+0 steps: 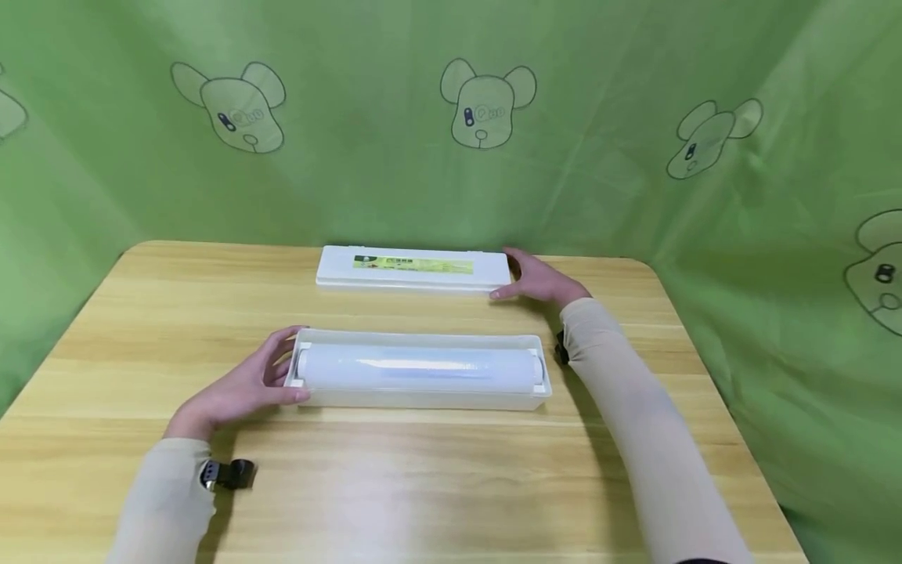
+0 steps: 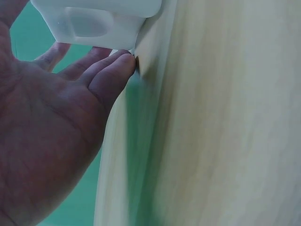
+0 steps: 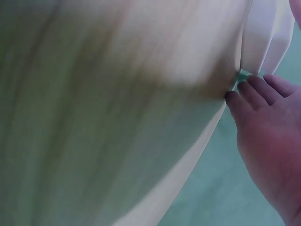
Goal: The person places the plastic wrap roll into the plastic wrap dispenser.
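An uncovered long white box [image 1: 423, 399] lies across the middle of the table, holding a roll of cling film [image 1: 416, 370]. My left hand [image 1: 243, 388] grips its left end, thumb at the front corner and fingers round the back. In the left wrist view, the fingertips sit at the lower edge of the box's end wall [image 2: 89, 23]. Farther back lies a long white lid [image 1: 338, 266] with a yellow-green label. My right hand [image 1: 539, 278] holds the lid's right end between thumb and fingers; in the right wrist view, its fingertips meet that end [image 3: 256, 42].
The wooden table [image 1: 437, 486] has rounded far corners. Green curtain [image 1: 380, 172] with mouse-head drawings hangs behind it and along the sides. Each wrist wears a small black camera, such as the left wrist camera [image 1: 239, 474].
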A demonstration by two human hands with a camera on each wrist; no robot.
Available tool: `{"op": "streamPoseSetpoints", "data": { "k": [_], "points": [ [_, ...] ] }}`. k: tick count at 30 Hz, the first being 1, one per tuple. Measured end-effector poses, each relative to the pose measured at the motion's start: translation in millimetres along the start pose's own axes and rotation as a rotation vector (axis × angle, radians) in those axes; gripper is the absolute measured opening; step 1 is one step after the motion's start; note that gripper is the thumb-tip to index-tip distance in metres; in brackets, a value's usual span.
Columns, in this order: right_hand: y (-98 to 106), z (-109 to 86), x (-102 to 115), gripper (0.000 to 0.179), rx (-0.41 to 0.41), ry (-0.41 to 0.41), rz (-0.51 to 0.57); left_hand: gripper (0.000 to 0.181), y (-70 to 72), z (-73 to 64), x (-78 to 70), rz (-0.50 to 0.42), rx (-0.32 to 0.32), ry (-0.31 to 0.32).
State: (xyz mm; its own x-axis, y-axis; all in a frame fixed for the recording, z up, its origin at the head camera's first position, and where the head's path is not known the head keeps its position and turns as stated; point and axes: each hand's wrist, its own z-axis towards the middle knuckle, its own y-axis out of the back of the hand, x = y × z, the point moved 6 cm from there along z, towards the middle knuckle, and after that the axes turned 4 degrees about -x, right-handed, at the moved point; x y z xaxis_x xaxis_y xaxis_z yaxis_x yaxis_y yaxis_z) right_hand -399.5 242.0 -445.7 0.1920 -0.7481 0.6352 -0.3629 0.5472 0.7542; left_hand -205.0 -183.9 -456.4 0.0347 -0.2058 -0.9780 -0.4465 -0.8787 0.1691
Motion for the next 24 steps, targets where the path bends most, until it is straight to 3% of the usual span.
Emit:
{"op": "streamPoseSetpoints", "data": {
  "k": [13,24],
  "points": [
    [-3.5,6.5,6.8,0.11,0.013,0.054,-0.114,0.102,0.0,-0.7,0.6,0.0,-0.002,0.013],
    [-1.2,6.1,7.8,0.099,-0.018,0.092,-0.051,0.102,0.4,-0.7,1.0,-0.018,0.001,0.013]
  ]
}}
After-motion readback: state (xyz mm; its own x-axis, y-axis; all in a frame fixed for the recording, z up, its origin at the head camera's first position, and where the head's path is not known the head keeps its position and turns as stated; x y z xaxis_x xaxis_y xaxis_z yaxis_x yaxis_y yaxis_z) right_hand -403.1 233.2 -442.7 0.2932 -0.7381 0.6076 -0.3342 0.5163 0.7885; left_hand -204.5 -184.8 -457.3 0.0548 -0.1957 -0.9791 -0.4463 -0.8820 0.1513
